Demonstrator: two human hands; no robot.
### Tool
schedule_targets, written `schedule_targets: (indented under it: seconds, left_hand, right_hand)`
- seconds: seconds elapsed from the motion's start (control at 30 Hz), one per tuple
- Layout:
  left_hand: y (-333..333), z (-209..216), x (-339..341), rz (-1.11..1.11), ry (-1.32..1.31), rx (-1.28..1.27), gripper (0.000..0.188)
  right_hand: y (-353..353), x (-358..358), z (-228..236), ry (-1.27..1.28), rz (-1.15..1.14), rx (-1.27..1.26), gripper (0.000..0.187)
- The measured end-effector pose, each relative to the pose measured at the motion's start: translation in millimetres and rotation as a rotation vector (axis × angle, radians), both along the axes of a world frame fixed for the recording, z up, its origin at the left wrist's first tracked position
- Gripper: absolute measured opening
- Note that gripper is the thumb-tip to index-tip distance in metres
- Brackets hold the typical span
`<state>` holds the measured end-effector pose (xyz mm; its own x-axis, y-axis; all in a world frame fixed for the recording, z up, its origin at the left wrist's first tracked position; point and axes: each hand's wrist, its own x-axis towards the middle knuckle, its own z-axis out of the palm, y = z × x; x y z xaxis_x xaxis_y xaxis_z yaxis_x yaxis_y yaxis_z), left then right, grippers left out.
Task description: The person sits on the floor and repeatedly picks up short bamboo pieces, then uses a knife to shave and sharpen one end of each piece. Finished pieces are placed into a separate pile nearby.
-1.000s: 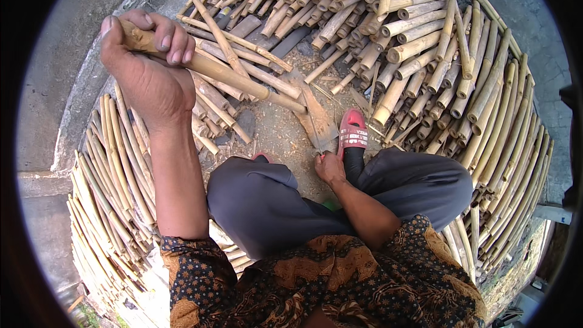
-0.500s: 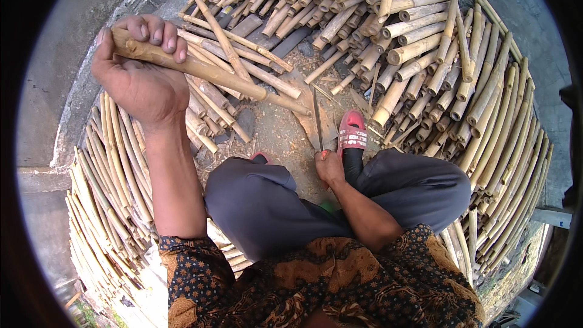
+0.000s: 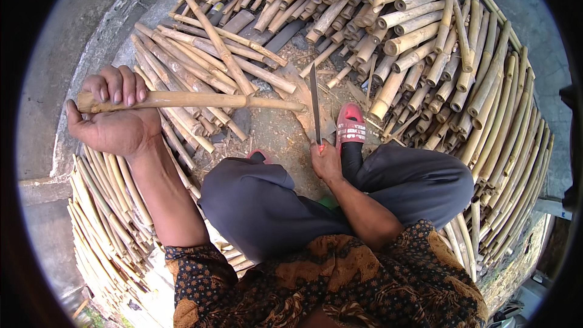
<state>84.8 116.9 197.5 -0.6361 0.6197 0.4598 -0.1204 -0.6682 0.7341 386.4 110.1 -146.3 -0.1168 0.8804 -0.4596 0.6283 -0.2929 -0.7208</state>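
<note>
My left hand is closed round the near-left end of a bamboo pole, its fingers curled over the top. The pole runs rightward, almost level across the view, and its far end lies close to the wooden block on the ground. Low between my knees, my right hand grips a long-bladed knife by its red handle. The narrow dark blade points away from me, just right of the pole's end. I cannot tell whether blade and pole touch.
A large stack of cut bamboo rises at the far right and curves round my right side. Loose poles lie at the far left, with more bamboo beside my left arm. My red shoe stands close to the blade. A grey wall borders the left.
My left hand has moved left and lower with the bamboo pole, which now lies more level. The knife has tilted slightly in my right hand, which has barely moved.
</note>
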Motion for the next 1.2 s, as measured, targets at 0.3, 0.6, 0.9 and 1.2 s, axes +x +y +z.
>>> schedule_targets:
  seconds: [0.3,0.6,0.9,1.2]
  left_hand:
    - [-21.6,-15.7,-15.1,-0.015,-0.022,0.053,0.047]
    - [-24.9,-19.6,-17.0,0.134,0.002,0.057,0.046]
    - [-36.4,-23.7,-23.7,0.116,-0.057,0.092,0.043]
    - [-44.9,-29.8,-26.2,0.172,-0.031,0.125,0.055]
  right_hand:
    - [3.6,7.9,11.0,-0.095,0.089,-0.044,0.044]
    - [9.2,9.7,5.9,-0.146,0.124,-0.190,0.044]
    - [6.9,11.5,3.8,-0.231,0.187,-0.078,0.046]
    - [5.9,15.8,5.6,-0.221,0.123,-0.053,0.043]
